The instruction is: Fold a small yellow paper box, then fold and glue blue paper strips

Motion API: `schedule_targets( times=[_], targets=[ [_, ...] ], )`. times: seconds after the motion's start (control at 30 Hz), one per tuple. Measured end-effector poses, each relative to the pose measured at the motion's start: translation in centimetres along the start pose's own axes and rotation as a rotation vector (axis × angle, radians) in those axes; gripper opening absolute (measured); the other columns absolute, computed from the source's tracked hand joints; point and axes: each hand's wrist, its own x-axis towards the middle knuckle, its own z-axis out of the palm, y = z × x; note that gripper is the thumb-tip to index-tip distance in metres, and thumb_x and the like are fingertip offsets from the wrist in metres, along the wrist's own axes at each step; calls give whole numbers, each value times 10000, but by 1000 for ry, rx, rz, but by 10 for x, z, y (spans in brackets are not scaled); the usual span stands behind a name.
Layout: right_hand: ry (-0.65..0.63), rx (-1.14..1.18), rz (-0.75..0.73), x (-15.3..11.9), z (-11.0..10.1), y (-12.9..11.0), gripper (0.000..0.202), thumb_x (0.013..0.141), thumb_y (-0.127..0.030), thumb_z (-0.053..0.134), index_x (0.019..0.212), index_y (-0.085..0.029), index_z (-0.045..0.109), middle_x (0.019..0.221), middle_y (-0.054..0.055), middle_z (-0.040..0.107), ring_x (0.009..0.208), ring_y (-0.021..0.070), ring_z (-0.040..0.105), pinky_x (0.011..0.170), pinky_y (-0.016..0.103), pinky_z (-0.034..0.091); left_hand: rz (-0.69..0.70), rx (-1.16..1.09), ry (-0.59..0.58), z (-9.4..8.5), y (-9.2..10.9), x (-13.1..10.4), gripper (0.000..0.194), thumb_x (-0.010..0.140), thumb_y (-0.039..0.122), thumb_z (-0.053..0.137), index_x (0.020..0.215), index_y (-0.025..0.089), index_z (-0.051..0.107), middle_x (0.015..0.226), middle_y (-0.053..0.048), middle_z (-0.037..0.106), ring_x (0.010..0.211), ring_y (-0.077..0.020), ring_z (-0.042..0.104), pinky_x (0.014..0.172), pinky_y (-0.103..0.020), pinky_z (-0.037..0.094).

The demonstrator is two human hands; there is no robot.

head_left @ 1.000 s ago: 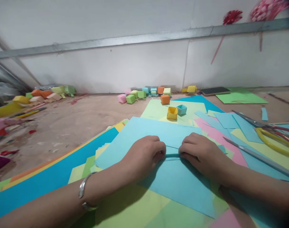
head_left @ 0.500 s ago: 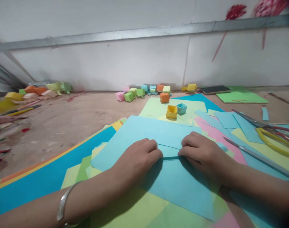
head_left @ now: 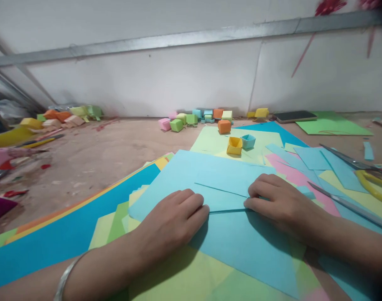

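Note:
A folded piece of light blue paper (head_left: pixel 224 200) lies on a larger light blue sheet (head_left: pixel 184 167), its folded edge facing me. My left hand (head_left: pixel 178 215) presses its bunched fingertips on the left part of that fold. At the right end, my right hand (head_left: pixel 274 202) pinches the paper between thumb and curled fingers. Between the two hands a stretch of the fold shows, with a thin slanting paper edge behind it. The ends of the folded piece are hidden under my fingers.
Small open paper boxes, yellow (head_left: pixel 234 146) and blue (head_left: pixel 248 141), stand behind the sheet. Scissors with yellow handles (head_left: pixel 374 186) and a blade (head_left: pixel 347 205) lie at right. Several paper cubes (head_left: pixel 191 119) and a phone (head_left: pixel 295 116) lie along the wall.
My left hand has slid left along the fold, widening the gap between my hands. My right hand keeps its grip. The view has turned slightly to the left.

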Motion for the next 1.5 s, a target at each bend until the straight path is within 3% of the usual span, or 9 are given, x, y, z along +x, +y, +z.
schedule_targets(
  times=[0.27,0.53,0.63,0.77,0.87,1.0,1.07,1.27,1.5],
  targets=[
    [34,54,6,2,3,4,307,932,-54,407,763,-146,646,777,76,564,743,184,454,618,295,358,78,15,-26,-11,1,-2,295,968,104,332,976,79,625,794,-92,607,685,-195,520,590,-332,490],
    [31,27,-19,1,0,3,301,921,-39,405,789,-137,657,775,87,563,739,190,456,598,292,363,55,133,-202,-16,13,-1,188,871,54,443,903,119,617,823,-76,621,632,-195,527,529,-334,452],
    [20,-22,-51,-1,0,3,279,922,-47,412,827,-133,660,804,93,567,751,200,462,596,293,365,68,202,-269,-16,20,4,207,846,61,459,975,114,611,808,-70,616,595,-193,517,487,-330,421],
    [-105,-46,85,1,-6,6,201,885,-70,476,844,-142,659,793,86,576,721,202,492,591,295,380,82,211,-363,-16,26,19,431,855,100,483,1286,123,470,760,-23,590,566,-198,511,447,-325,380],
    [-241,36,263,2,-16,8,74,843,-132,593,788,-157,637,799,70,591,737,201,534,605,287,397,48,168,-411,-16,29,32,398,867,87,498,1259,154,482,757,-9,588,575,-189,518,464,-313,385],
    [-343,183,435,4,-27,11,106,862,-162,598,758,-172,616,803,44,612,761,188,561,631,272,398,44,77,-370,-9,31,43,115,856,80,540,914,171,579,863,-41,605,678,-189,545,528,-312,430],
    [-361,212,462,6,-28,11,139,880,-162,570,749,-173,615,791,41,614,750,180,561,634,269,391,50,67,-342,-3,32,47,116,870,82,527,815,180,556,822,-35,596,659,-184,531,527,-306,425],
    [-332,158,464,5,-26,8,127,876,-159,540,770,-178,607,780,37,633,731,181,543,630,271,358,-103,50,-281,12,29,65,140,955,249,486,1048,179,563,802,-27,604,683,-199,561,507,-290,414],
    [-337,126,431,4,-24,8,158,844,-107,511,715,-175,573,714,25,598,668,159,507,578,257,294,-18,92,-273,19,26,67,183,945,184,487,1097,170,589,799,-33,605,669,-200,558,484,-288,405]
  ],
)
